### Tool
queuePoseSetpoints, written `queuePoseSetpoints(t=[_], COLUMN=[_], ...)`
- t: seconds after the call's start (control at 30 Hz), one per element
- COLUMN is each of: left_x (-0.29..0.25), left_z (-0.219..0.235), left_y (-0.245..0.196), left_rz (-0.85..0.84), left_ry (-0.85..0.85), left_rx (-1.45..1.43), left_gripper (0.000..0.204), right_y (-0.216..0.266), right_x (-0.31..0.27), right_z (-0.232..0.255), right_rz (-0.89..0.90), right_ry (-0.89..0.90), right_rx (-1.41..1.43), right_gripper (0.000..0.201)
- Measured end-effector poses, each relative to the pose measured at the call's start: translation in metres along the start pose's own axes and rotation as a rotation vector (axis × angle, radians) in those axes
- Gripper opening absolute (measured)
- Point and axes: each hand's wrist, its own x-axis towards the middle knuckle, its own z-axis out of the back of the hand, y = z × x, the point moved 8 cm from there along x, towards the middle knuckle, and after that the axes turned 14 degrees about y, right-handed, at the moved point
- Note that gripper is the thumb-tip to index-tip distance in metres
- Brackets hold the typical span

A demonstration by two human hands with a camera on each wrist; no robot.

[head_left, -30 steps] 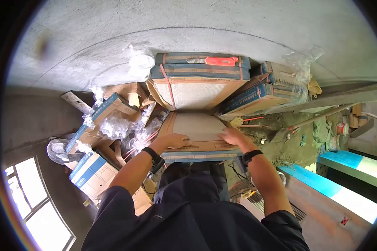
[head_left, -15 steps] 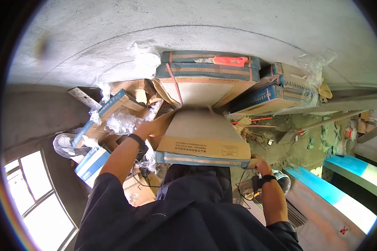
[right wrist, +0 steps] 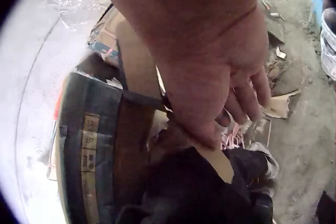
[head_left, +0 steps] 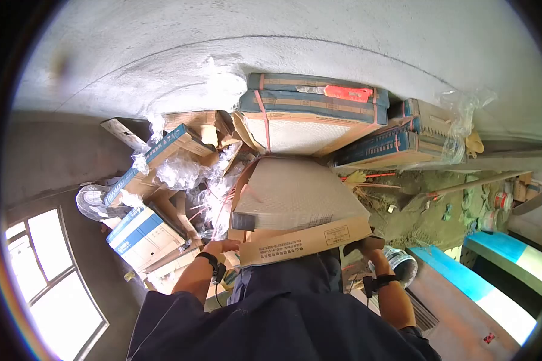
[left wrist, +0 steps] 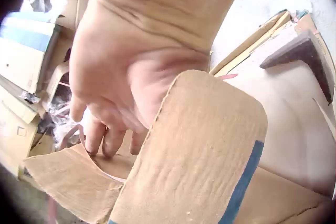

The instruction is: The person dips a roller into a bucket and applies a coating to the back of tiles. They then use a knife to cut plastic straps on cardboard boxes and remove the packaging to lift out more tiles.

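A flat brown carton [head_left: 307, 180] with a pale quilted top lies before the person's body. Its printed front flap [head_left: 310, 240] stands folded out toward the body. My left hand [head_left: 221, 246] is at the flap's left end. In the left wrist view, the left fingers [left wrist: 113, 142] point down inside the cardboard, largely straight, and a side flap [left wrist: 194, 150] hides the thumb. At the right end, my right hand [head_left: 376, 253] grips a small brown cardboard flap [head_left: 362, 244]. Its thumb [right wrist: 205, 137] presses against the cardboard in the right wrist view, with the fingers curled beyond.
Strapped cartons [head_left: 319, 108] stand by the wall, a red-handled utility knife [head_left: 346, 92] on top. More cartons [head_left: 397, 147] are to the right, near a long-handled shovel [head_left: 464, 186]. Torn boxes, plastic wrap [head_left: 180, 171] and a fan [head_left: 93, 201] lie left. A bucket [head_left: 401, 266] stands right.
Both hands have moved from the carton's top to its front end corners. The printed front flap has folded outward and down toward the body, uncovering the front of the carton.
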Motion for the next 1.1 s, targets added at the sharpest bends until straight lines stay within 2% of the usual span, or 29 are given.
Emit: queuePoseSetpoints(t=[0.03, 0.07, 0.1, 0.17, 0.2, 0.27, 0.3, 0.37, 0.43, 0.47, 0.5, 0.53, 0.67, 0.77, 0.83, 0.9, 0.97, 1.03, 1.07, 1.1], left_x=[0.002, 0.004, 0.008, 0.018, 0.020, 0.029, 0.032, 0.038, 0.042, 0.045, 0.046, 0.053, 0.100, 0.124, 0.131, 0.043, -0.013, -0.163, -0.173, -0.181], left_z=[-0.002, -0.010, -0.027, -0.046, -0.053, -0.068, -0.077, -0.098, -0.111, -0.125, -0.125, -0.135, -0.157, -0.163, -0.131, -0.052, 0.022, 0.069, 0.079, 0.080], left_y=[-0.003, -0.004, -0.001, -0.007, -0.004, -0.001, 0.000, -0.006, -0.021, -0.017, -0.013, -0.012, -0.016, -0.006, -0.001, -0.004, 0.005, -0.058, -0.073, -0.107], left_rz=[-0.030, -0.061, -0.093, -0.160, -0.191, -0.253, -0.285, -0.340, -0.395, -0.427, -0.459, -0.465, -0.490, -0.495, -0.368, -0.156, -0.597, -0.637, -0.657, -0.709], left_ry=[0.021, 0.044, 0.073, 0.136, 0.170, 0.236, 0.262, 0.316, 0.366, 0.380, 0.395, 0.385, 0.249, 0.198, 0.154, -0.218, -0.932, -1.287, -1.270, -1.239], left_rx=[-0.039, -0.073, -0.107, -0.171, -0.207, -0.296, -0.347, -0.444, -0.542, -0.591, -0.642, -0.666, -0.755, -0.793, -0.178, -0.140, -0.475, -0.410, -0.388, -0.026], left_gripper=[0.054, 0.054, 0.054, 0.054, 0.054, 0.055, 0.055, 0.055, 0.056, 0.056, 0.056, 0.056, 0.061, 0.063, 0.066, 0.059, 0.061, 0.068, 0.068, 0.072], right_y=[0.000, -0.003, 0.017, 0.050, 0.052, 0.052, 0.077, 0.189, 0.247, 0.262, 0.280, 0.289, 0.311, 0.290, 0.274, 0.264, 0.259, 0.249, 0.240, 0.232], right_x=[0.003, -0.011, -0.021, -0.034, -0.035, -0.050, -0.045, -0.038, -0.023, -0.017, -0.012, -0.012, -0.012, -0.005, 0.000, 0.005, 0.007, 0.011, 0.014, 0.013], right_z=[0.010, 0.034, 0.054, 0.105, 0.113, 0.149, 0.162, 0.167, 0.125, 0.115, 0.087, 0.059, 0.035, 0.027, 0.030, 0.039, 0.052, 0.065, 0.070, 0.076], right_rz=[-0.006, -0.001, -0.006, -0.275, -0.281, -0.274, -0.265, 0.086, 0.267, 0.285, 0.358, 0.427, 0.454, 0.495, 0.483, 0.454, 0.401, 0.335, 0.307, 0.277], right_ry=[0.043, -0.060, -0.063, -0.161, -0.161, -0.525, -0.516, -0.454, -0.173, -0.165, -0.004, 0.164, 0.329, 0.432, 0.485, 0.428, 0.355, 0.272, 0.236, 0.201], right_rx=[-0.106, -0.148, -0.157, -0.288, -0.297, 0.068, 0.051, -0.232, -0.347, -0.359, -0.582, -0.804, -0.921, -1.006, -1.013, -1.032, -0.950, -0.861, -0.791, -0.719], right_gripper=[0.033, 0.029, 0.029, 0.036, 0.036, 0.046, 0.046, 0.058, 0.063, 0.063, 0.066, 0.068, 0.072, 0.072, 0.074, 0.075, 0.075, 0.075, 0.074, 0.072])
